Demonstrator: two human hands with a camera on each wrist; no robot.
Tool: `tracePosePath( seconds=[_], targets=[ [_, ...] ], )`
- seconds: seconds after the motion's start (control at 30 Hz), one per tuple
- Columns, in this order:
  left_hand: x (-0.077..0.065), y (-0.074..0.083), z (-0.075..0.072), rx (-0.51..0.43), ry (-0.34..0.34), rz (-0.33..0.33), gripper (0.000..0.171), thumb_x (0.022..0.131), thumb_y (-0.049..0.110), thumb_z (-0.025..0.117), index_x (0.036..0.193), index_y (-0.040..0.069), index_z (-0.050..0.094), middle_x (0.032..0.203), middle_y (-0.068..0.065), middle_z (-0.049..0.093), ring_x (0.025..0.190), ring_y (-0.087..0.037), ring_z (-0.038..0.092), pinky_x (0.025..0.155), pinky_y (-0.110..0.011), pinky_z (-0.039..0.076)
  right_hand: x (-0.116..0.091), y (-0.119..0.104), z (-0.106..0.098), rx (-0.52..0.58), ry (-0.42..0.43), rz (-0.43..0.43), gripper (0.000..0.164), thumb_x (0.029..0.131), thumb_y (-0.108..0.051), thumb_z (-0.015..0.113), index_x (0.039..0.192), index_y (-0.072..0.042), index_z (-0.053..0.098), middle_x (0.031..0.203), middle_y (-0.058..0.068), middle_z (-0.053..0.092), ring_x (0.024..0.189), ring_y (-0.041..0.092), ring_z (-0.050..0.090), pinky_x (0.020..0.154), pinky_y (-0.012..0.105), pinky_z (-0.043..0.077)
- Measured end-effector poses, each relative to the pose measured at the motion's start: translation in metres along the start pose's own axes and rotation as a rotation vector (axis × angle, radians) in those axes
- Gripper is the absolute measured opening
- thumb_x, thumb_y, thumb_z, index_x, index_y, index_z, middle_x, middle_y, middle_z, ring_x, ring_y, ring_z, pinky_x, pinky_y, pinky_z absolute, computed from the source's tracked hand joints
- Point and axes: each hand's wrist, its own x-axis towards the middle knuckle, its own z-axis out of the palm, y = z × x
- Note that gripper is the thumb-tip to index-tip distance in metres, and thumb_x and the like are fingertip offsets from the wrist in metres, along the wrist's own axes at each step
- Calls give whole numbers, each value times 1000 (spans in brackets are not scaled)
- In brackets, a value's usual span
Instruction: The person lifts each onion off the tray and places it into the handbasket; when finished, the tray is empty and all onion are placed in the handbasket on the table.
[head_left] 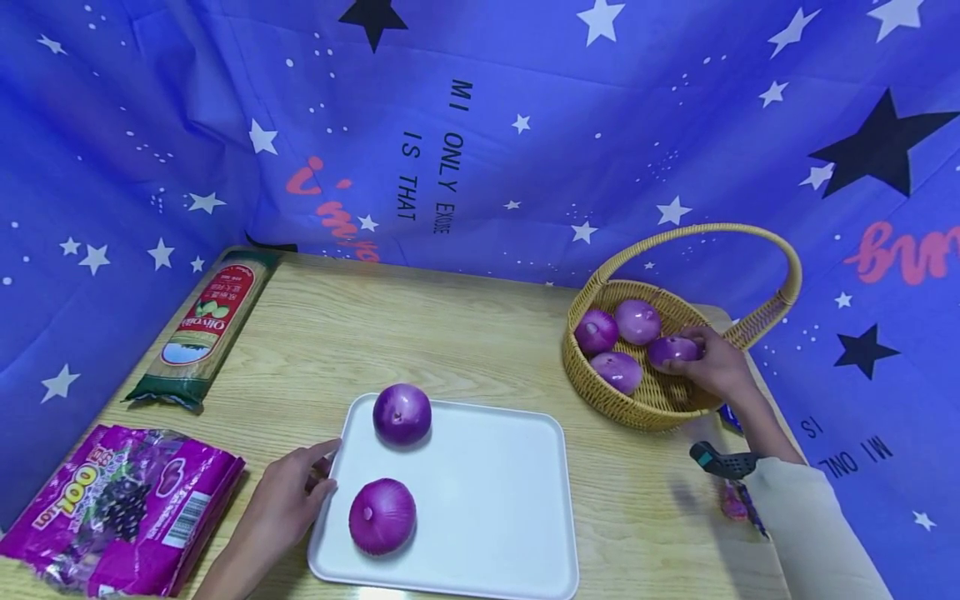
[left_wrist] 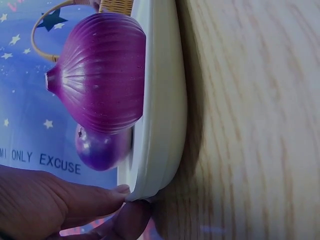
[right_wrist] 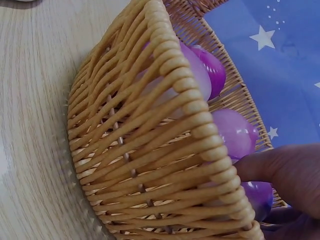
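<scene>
My right hand [head_left: 716, 364] reaches into the wicker basket [head_left: 611, 400] and grips a purple onion [head_left: 666, 353] between thumb and fingers. Several other onions lie in the basket, among them a paler onion [head_left: 638, 322] at the back. At the lower left, my left hand [head_left: 288, 492] pinches the left rim of the white tray [head_left: 487, 492], thumb on top and a finger beneath, as the left wrist view shows. Two onions rest on the tray's left side: a dark glossy onion [head_left: 402, 414] toward the back and a ribbed onion [head_left: 382, 517] in front.
A purple candy bag [head_left: 127, 508] lies left of my left hand, with a pasta packet [head_left: 206, 325] behind it. The basket's tall handle [head_left: 693, 229] arches over the onions. Blue star-printed cloth [head_left: 480, 125] hangs around the wooden table. Small items lie beneath my right forearm.
</scene>
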Motion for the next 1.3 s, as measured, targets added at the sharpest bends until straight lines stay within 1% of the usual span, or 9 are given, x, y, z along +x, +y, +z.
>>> tracePosePath(
  seconds=[0.27, 0.47, 0.53, 0.63, 0.77, 0.87, 0.97, 1.17, 1.3],
  targets=[
    [-2, -1, 1, -6, -7, -10, 46, 72, -1, 66, 116, 4, 55, 78, -4, 60, 67, -9, 53, 60, -24, 46, -2, -1, -3, -14, -41, -11, 73, 74, -39, 66, 125, 2, 34, 112, 33, 43, 101, 48, 41, 81, 58, 35],
    [-2, -3, 0, 1, 6, 6, 46, 71, -2, 67, 115, 4, 56, 78, -4, 59, 69, -10, 53, 60, -24, 46, -10, -10, -15, -48, -26, -52, 70, 75, -37, 65, 127, -2, 35, 112, 33, 43, 97, 48, 42, 73, 56, 37],
    [-2, -4, 0, 2, 5, 4, 46, 71, -2, 67, 115, 4, 56, 78, -4, 60, 69, -10, 53, 60, -23, 45, -14, -15, -20, -28, -30, -60, 71, 77, -39, 64, 130, -3, 33, 112, 33, 42, 97, 47, 42, 71, 55, 38],
    [-3, -4, 0, 5, 4, 7, 46, 71, -2, 67, 115, 3, 55, 79, -4, 60, 69, -10, 53, 59, -23, 45, -21, -25, -27, 41, -55, -79, 74, 78, -42, 61, 133, -4, 29, 119, 34, 38, 103, 49, 39, 75, 57, 37],
    [-3, -5, 0, 8, 10, 15, 46, 71, -2, 67, 115, 3, 56, 79, -4, 60, 70, -10, 54, 59, -23, 45, -28, -46, -30, 190, -90, -132, 74, 77, -39, 63, 134, -6, 28, 135, 23, 25, 114, 47, 34, 86, 54, 37],
    [-3, -5, 0, 12, 8, 11, 46, 71, -1, 67, 116, 3, 55, 79, -4, 60, 70, -10, 54, 59, -23, 45, -34, -66, -29, 281, -109, -189, 69, 76, -33, 66, 132, -11, 32, 136, 11, 27, 115, 40, 39, 85, 41, 43],
    [-2, -4, -1, 17, 8, 4, 46, 71, -1, 67, 116, 4, 55, 80, -4, 60, 69, -10, 54, 60, -24, 45, -40, -86, -26, 312, -136, -254, 66, 76, -29, 67, 131, -15, 34, 132, 6, 34, 113, 33, 43, 83, 34, 45],
    [-1, -1, 0, 6, 6, 11, 47, 71, -2, 67, 116, 3, 55, 81, -5, 61, 69, -10, 55, 61, -25, 46, -47, -124, -14, 439, -269, -342, 59, 74, -25, 69, 126, -24, 42, 124, 2, 41, 114, 29, 43, 78, 35, 48],
    [1, -1, 1, 3, 0, 1, 47, 71, -1, 67, 117, 4, 55, 81, -4, 61, 69, -9, 54, 62, -25, 46, -48, -149, 0, 491, -369, -424, 59, 74, -21, 69, 126, -23, 42, 127, -1, 39, 116, 27, 42, 80, 33, 47]
  ],
)
